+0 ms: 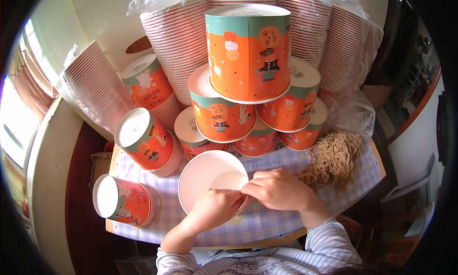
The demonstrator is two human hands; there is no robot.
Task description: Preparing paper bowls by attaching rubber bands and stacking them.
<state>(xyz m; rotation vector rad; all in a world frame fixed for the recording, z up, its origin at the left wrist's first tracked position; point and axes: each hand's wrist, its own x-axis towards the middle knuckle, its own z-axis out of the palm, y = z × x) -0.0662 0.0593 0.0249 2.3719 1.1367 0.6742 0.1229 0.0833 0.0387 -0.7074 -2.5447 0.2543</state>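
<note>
An open paper bucket (195,179) with a white inside stands near the table's front edge, its mouth tipped toward me. My left hand (217,209) is closed at the bucket's near right rim, thumb and fingers pressed together on it. From the right, my right hand (276,190) meets it there in a pinch, fingertips against the left ones. Whatever lies between the right fingertips is too small to make out. Beside my right hand lies a tangled bundle of tan cords (336,156).
Upside-down orange and teal paper buckets (248,51) are piled in a pyramid behind the hands. More bucket stacks (148,141) stand at the left, one (126,201) tilted near the edge. Tall nested stacks in clear plastic (176,41) line the back. A checked cloth (200,234) covers the table.
</note>
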